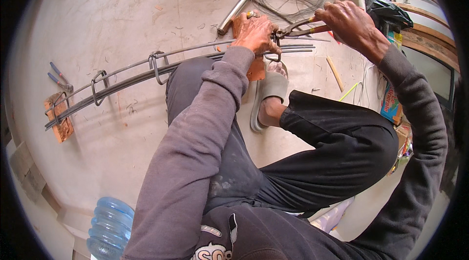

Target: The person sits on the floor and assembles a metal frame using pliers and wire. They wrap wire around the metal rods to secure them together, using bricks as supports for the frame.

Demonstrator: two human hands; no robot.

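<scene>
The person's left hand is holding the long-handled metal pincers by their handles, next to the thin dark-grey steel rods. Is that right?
No, wrong hand: in the head view, the right hand holds the long-handled metal pincers, next to the thin dark-grey steel rods.

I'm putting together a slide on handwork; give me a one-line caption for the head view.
Left hand at a metal loop on long thin rods, right hand gripping pincers beside it.

My left arm [190, 118] reaches up and forward, and my left grip [256, 33] has its fingers [270, 38] bent. My right arm [421, 101] bends out wide, and my right grip [346, 21] is curled up like a fist.
</scene>
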